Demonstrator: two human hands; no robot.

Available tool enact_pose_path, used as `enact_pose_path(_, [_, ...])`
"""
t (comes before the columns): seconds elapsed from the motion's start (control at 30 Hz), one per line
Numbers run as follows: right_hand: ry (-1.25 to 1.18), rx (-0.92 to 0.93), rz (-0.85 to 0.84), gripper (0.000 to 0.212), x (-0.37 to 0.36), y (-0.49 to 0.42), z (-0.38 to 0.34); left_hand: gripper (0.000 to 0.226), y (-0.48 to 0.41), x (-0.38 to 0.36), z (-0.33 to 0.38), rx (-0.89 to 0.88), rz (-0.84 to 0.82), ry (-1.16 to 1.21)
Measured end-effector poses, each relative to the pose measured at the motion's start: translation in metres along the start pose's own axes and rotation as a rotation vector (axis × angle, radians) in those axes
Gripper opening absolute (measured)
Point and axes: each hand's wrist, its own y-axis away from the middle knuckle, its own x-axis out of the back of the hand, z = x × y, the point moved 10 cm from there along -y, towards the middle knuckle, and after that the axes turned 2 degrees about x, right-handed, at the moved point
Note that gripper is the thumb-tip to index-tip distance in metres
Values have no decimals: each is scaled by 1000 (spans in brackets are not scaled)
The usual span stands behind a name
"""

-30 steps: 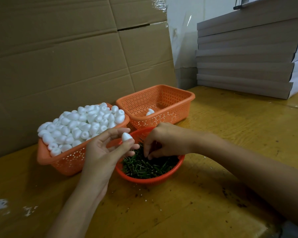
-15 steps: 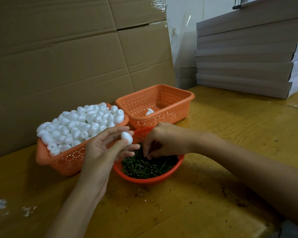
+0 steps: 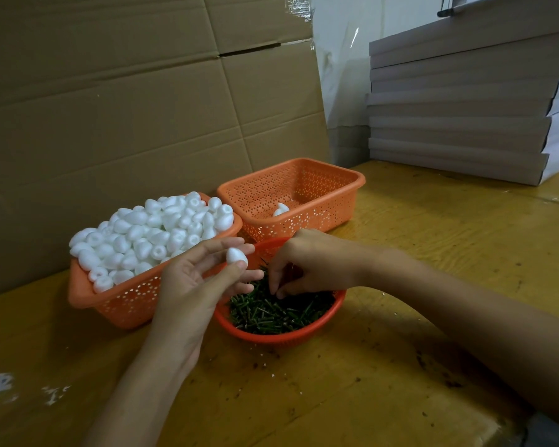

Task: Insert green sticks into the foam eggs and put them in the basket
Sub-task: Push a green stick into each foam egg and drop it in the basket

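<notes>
My left hand (image 3: 194, 282) holds one white foam egg (image 3: 236, 257) between thumb and fingers, just left of the round red bowl (image 3: 281, 336) of green sticks (image 3: 271, 312). My right hand (image 3: 310, 262) reaches into that bowl with its fingertips pinched down among the sticks; whether a stick is gripped is hidden. An orange basket (image 3: 123, 301) heaped with foam eggs (image 3: 149, 230) stands at the left. A second orange basket (image 3: 329, 214) behind the bowl holds a foam egg (image 3: 280, 209).
A large cardboard sheet (image 3: 126, 101) stands behind the baskets. A stack of flat grey boxes (image 3: 465, 104) sits at the back right of the yellow wooden table (image 3: 433, 253). White foam crumbs (image 3: 0, 383) lie at the near left.
My left hand has turned the foam egg slightly in its fingers. My right hand stays in the bowl, its fingers working among the sticks.
</notes>
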Motion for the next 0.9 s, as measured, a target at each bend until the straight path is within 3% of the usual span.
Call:
enact_pose_path(0.37, [-3,3,-4,17,0,0,0,21,1,3,0,-7,29,-5])
enact_pose_path(0.77, [6,10,16,16,-1,-1,2,40,0,-1,3,-35,-1,-21])
enact_pose_path(0.9, [-11,15,10,17,-1,-1,2,32,0,-3,4,-25,-22,-22])
